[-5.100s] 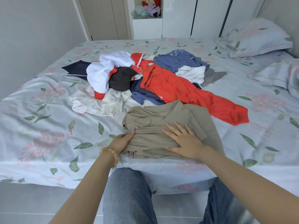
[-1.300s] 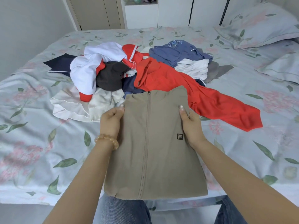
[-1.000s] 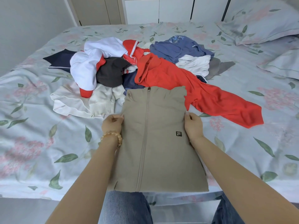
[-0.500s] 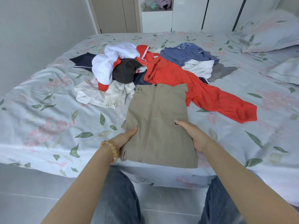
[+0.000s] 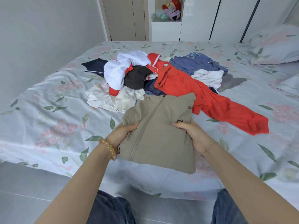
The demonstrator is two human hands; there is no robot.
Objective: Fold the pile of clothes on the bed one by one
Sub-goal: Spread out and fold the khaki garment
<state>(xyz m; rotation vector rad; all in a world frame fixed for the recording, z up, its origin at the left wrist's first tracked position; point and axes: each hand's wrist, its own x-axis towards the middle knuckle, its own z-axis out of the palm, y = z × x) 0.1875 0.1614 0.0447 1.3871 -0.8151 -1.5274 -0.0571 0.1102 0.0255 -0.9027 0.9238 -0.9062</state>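
At the near edge of a floral-sheeted bed (image 5: 48, 126), a person reaches both arms forward, the left hand (image 5: 120, 136) and right hand (image 5: 194, 135) each curled around a side of a folded tan zip jacket (image 5: 160, 135), thumbs on top, holding it between them just above the sheet; beyond it lies the unfolded pile of clothes (image 5: 161, 78), a red garment (image 5: 210, 101) trailing right, and pillows (image 5: 275, 46) at far right

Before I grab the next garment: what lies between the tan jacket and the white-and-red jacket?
In the head view, a cream garment lies between the tan jacket and the white-and-red jacket.
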